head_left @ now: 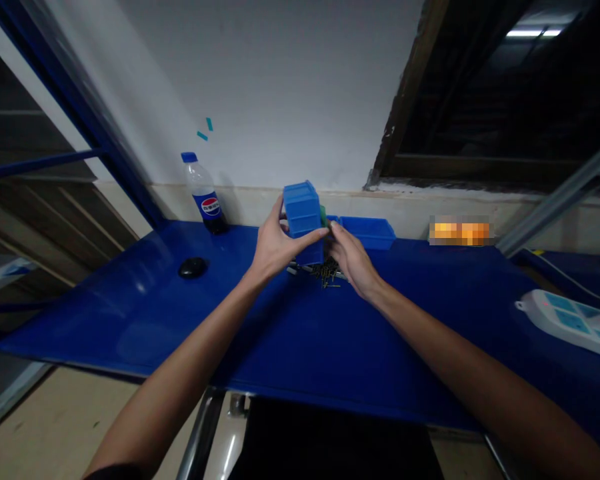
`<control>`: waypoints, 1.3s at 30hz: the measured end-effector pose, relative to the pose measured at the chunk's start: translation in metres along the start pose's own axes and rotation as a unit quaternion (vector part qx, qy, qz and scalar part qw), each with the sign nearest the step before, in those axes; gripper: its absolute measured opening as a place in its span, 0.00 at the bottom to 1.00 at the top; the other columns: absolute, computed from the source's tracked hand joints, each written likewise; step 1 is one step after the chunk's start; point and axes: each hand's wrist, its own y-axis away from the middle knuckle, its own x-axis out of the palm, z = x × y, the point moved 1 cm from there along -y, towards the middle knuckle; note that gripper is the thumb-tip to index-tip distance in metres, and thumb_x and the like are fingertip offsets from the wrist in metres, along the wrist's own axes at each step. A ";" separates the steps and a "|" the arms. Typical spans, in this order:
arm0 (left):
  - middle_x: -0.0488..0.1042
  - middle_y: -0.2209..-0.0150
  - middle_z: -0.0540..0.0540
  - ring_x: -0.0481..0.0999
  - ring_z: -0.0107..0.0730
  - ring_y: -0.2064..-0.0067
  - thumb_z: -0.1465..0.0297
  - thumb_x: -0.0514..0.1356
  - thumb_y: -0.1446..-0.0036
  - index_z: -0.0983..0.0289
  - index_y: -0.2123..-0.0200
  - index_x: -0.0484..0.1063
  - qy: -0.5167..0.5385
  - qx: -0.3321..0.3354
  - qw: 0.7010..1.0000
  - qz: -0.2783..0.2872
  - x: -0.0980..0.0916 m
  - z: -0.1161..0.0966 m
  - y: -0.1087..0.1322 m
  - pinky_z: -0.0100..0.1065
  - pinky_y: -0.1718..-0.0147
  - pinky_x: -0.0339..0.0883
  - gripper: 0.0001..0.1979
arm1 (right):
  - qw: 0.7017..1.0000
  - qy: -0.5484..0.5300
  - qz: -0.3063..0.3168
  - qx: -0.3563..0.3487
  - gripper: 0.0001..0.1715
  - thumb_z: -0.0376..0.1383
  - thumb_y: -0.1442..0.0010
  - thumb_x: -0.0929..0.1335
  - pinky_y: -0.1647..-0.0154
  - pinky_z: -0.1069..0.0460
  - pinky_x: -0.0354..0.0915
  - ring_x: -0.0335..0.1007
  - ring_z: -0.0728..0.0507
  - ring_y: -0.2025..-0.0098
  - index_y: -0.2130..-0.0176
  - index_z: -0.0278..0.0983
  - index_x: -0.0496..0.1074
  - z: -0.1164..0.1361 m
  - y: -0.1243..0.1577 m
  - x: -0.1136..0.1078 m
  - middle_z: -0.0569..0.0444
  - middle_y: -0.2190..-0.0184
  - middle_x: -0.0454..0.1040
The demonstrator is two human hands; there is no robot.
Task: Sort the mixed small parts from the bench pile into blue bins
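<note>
Two bare forearms (175, 357), cut off by the frame, reach over the blue worktop (300, 353). The left hand (277, 243) grasps a blue bin (303, 213) in its fingers above small screws (325, 272), partly hidden. The right fingers' grip beside it cannot be told; a green piece (323, 215) barely shows. Behind stand a white wall (280, 87) and dark window (500, 93); an orange patch (460, 231) is pixelated.

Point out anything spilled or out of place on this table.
Small screw-like pieces lie loose on the table below the blue bin in the left hand; odd, perhaps spilled, being outside any container.
</note>
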 end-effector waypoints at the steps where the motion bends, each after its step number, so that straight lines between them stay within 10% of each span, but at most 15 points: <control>1: 0.77 0.47 0.63 0.77 0.53 0.46 0.46 0.72 0.52 0.59 0.31 0.60 -0.046 0.024 0.999 0.005 0.000 -0.005 -0.003 0.51 0.46 0.71 0.49 | 0.999 -0.037 -0.006 0.012 0.33 0.62 0.34 0.60 0.41 0.38 0.69 0.70 0.36 0.39 0.41 0.49 0.71 -0.003 0.002 0.001 0.51 0.41 0.75; 8: 0.72 0.46 0.68 0.64 0.66 0.40 0.42 0.70 0.52 0.63 0.29 0.58 -0.321 0.079 0.940 0.088 0.028 -0.029 -0.017 0.57 0.40 0.62 0.54 | 0.974 -0.197 -0.053 0.101 0.39 0.66 0.37 0.55 0.48 0.37 0.73 0.73 0.32 0.45 0.47 0.43 0.70 -0.012 0.014 -0.005 0.43 0.50 0.78; 17: 0.70 0.43 0.70 0.62 0.71 0.40 0.46 0.70 0.51 0.60 0.29 0.61 -0.411 0.086 0.886 0.198 0.048 -0.021 -0.023 0.63 0.42 0.58 0.50 | 0.943 -0.252 -0.074 0.203 0.25 0.58 0.34 0.59 0.46 0.40 0.73 0.77 0.36 0.49 0.57 0.42 0.68 -0.028 0.011 -0.018 0.44 0.58 0.78; 30: 0.66 0.38 0.68 0.67 0.61 0.40 0.49 0.68 0.49 0.58 0.26 0.53 -0.358 0.074 0.907 0.207 0.040 0.007 -0.011 0.55 0.43 0.64 0.52 | 0.954 -0.121 -0.051 0.271 0.07 0.28 0.35 0.70 0.55 0.49 0.78 0.83 0.43 0.67 0.68 0.33 0.74 -0.017 0.008 -0.026 0.45 0.68 0.82; 39: 0.62 0.34 0.67 0.64 0.61 0.36 0.49 0.70 0.48 0.56 0.28 0.56 -0.340 0.091 0.921 0.165 0.042 0.016 0.005 0.58 0.41 0.61 0.49 | 0.947 0.195 -0.079 0.242 0.18 0.37 0.37 0.73 0.78 0.54 0.71 0.74 0.47 0.80 0.76 0.34 0.76 -0.015 0.007 -0.070 0.47 0.79 0.79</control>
